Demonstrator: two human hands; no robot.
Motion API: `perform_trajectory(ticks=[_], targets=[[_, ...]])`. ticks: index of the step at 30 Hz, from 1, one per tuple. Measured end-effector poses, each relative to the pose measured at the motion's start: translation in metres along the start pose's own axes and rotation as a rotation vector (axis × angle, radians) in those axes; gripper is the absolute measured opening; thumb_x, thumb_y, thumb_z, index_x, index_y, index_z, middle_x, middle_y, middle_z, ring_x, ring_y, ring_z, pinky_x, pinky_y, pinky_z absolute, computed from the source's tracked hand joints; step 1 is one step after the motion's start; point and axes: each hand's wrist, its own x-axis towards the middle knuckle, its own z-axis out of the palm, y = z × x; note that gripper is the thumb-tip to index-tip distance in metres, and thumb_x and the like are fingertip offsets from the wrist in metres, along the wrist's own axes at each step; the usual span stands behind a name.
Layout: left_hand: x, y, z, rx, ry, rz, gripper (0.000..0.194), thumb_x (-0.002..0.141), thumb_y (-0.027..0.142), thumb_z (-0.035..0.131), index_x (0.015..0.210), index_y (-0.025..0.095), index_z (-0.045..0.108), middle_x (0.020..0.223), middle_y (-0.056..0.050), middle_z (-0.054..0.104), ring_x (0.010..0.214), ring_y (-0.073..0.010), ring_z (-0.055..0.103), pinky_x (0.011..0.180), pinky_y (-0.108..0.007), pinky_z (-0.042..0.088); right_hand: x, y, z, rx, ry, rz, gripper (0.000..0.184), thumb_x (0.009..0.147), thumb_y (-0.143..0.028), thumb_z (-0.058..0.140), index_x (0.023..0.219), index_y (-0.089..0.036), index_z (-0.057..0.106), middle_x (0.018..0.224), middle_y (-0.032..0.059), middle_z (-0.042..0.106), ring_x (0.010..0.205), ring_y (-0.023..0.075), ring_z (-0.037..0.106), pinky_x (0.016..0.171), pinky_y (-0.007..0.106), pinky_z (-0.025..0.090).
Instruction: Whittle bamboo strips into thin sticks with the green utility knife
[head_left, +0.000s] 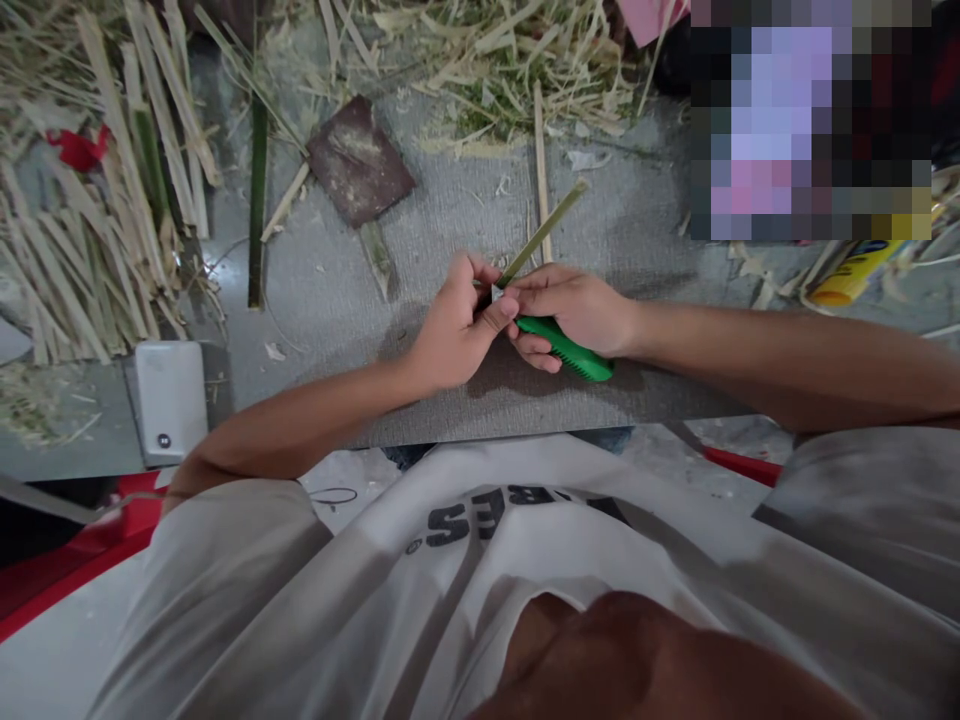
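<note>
1. Two hands at centre: right hand [581, 305], fingers clamped round the green cutter [570, 352]; left hand [454, 325], fingers pinched on the strip's [544, 230] lower end!
2. Slats [82, 265] crowd the left; phone-shaped device [171, 395] below.

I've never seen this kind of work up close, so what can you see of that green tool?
The green tool has a plastic-looking handle with a rounded end and fine ridges along its lower edge. It slants through the right hand, the rounded end pointing toward the person's right and body. A small silvery piece, perhaps its blade, shows by the left hand, near a thin yellow-green strip. Fingers hide the rest.
</note>
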Motion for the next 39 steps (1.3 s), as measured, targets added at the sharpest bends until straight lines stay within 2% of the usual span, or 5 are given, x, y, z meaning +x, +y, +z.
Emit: perform_trajectory(ticks=[11, 16, 30, 34, 39], targets=[[-0.002, 0.006, 0.001, 0.020, 0.093, -0.108, 0.058, 0.102, 0.078, 0.075, 0.115, 0.026, 0.052, 0.075, 0.006, 0.063, 0.067, -0.0154, 0.062, 0.065, -0.034, 0.044, 0.003, 0.001, 0.009, -0.031, 0.092, -0.049, 0.054, 0.107, -0.060, 0.083, 0.080, -0.020, 0.061, 0.055, -0.0015, 0.052, 0.043, 0.0148, 0.054, 0.042, 0.027, 0.048], [0.000, 0.011, 0.001, 0.024, 0.085, -0.112, 0.060, 0.102, 0.081, 0.070, 0.112, 0.026, 0.051, 0.074, 0.006, 0.064, 0.066, -0.0153, 0.063, 0.065, -0.034, 0.046, 0.002, 0.004, 0.011, -0.055, 0.117, -0.074, 0.058, 0.107, -0.066, 0.082, 0.079, -0.019, 0.060, 0.055, -0.0028, 0.051, 0.043, 0.0137, 0.054, 0.043, 0.026, 0.048], [0.004, 0.016, 0.003, 0.078, 0.151, -0.130, 0.062, 0.100, 0.084, 0.070, 0.101, 0.026, 0.049, 0.073, 0.004, 0.064, 0.065, -0.0145, 0.063, 0.060, -0.033, 0.043, 0.002, 0.013, 0.006, -0.077, 0.173, -0.207, 0.060, 0.104, -0.070, 0.083, 0.082, -0.019, 0.060, 0.059, -0.0025, 0.053, 0.047, 0.0131, 0.055, 0.046, 0.026, 0.053], [0.003, 0.017, 0.001, 0.001, 0.084, -0.126, 0.064, 0.096, 0.085, 0.075, 0.104, 0.027, 0.048, 0.070, 0.006, 0.062, 0.059, -0.0131, 0.059, 0.055, -0.032, 0.039, 0.001, 0.006, 0.003, -0.079, 0.069, -0.112, 0.058, 0.103, -0.065, 0.087, 0.079, -0.019, 0.062, 0.056, -0.0022, 0.054, 0.045, 0.0140, 0.057, 0.042, 0.025, 0.049], [-0.001, 0.018, 0.003, -0.075, 0.023, -0.130, 0.065, 0.098, 0.085, 0.073, 0.110, 0.027, 0.046, 0.073, 0.005, 0.066, 0.063, -0.0158, 0.067, 0.059, -0.032, 0.043, 0.001, -0.004, -0.001, -0.029, -0.039, 0.040, 0.049, 0.104, -0.054, 0.085, 0.079, -0.018, 0.065, 0.053, -0.0023, 0.053, 0.041, 0.0144, 0.056, 0.039, 0.025, 0.045]])
